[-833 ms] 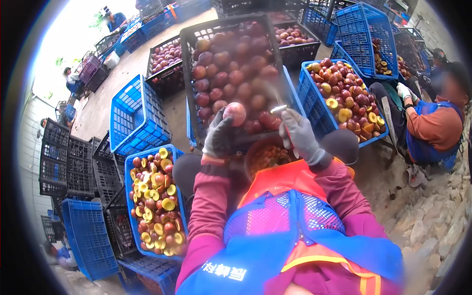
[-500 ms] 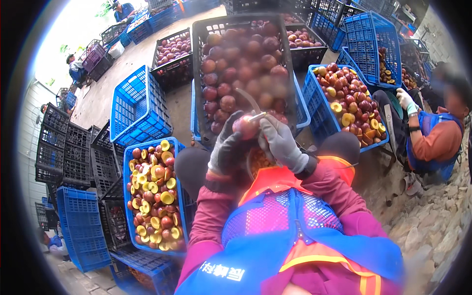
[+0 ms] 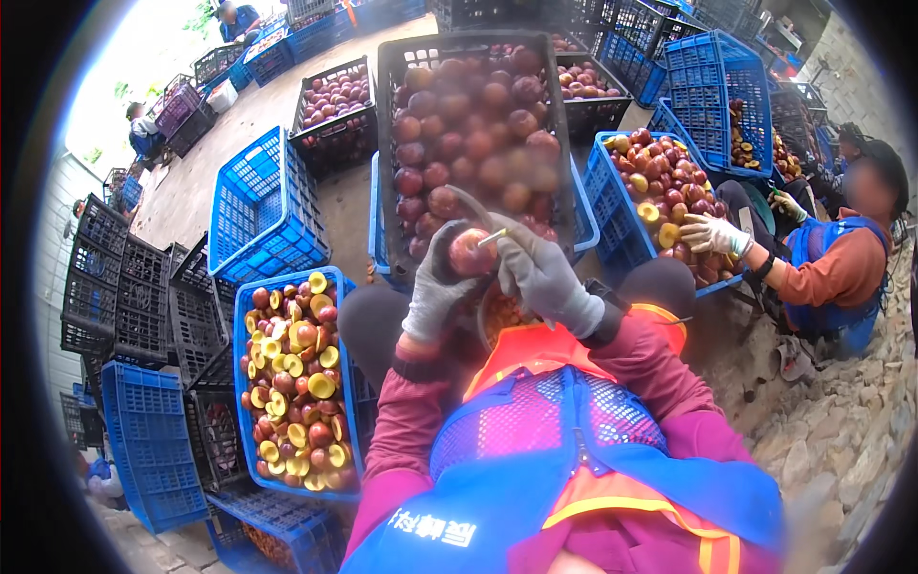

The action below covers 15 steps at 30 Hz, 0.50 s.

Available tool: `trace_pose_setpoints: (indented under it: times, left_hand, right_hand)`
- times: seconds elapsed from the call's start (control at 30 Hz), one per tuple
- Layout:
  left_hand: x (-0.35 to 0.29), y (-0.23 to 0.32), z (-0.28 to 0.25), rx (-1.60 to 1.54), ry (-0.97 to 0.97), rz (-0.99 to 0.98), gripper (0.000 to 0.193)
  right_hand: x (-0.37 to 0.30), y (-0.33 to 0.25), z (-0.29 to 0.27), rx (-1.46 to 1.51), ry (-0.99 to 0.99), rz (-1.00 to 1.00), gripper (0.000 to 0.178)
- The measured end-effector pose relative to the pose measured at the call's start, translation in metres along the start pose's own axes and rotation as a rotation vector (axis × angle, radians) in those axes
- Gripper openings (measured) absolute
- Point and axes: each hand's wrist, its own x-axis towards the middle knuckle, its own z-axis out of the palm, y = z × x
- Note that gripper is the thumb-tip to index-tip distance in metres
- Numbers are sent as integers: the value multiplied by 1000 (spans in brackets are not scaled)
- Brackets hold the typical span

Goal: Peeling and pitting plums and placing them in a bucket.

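Observation:
My left hand (image 3: 437,287), in a grey glove with dark fingers, is closed around a red-purple plum (image 3: 473,253) over my lap. A knife with a thin curved blade (image 3: 469,205) is in my gloved right hand (image 3: 550,277), close against the plum's right side. Its handle is mostly covered by my fingers. Directly ahead stands a black crate (image 3: 386,115) of whole plums (image 3: 449,143), with a blue crate under it. Below my hands, a container of orange-brown bits (image 3: 502,311) shows partly between my knees.
Left of my knee stands a blue crate (image 3: 251,459) of cut plums, yellow inside. Another blue crate (image 3: 239,253) is behind it, beside stacked black crates (image 3: 100,277). At right, a co-worker's gloved hand (image 3: 712,236) reaches over a blue crate (image 3: 612,215) of cut plums.
The plum has turned in my left hand, and my right hand has shifted slightly down and left with the knife. The co-worker's hand has moved onto the cut plums at right.

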Motion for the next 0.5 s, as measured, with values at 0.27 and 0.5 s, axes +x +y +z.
trace_pose_setpoints:
  times: [0.27, 0.5]
  left_hand:
    - [-10, 12, 30, 183, 56, -33, 78]
    - [-8, -2, 59, 500, -2, 6, 71]
  right_hand:
    - [-8, 37, -11, -792, 178, -365, 42]
    - [-26, 45, -23, -927, 172, -93, 47]
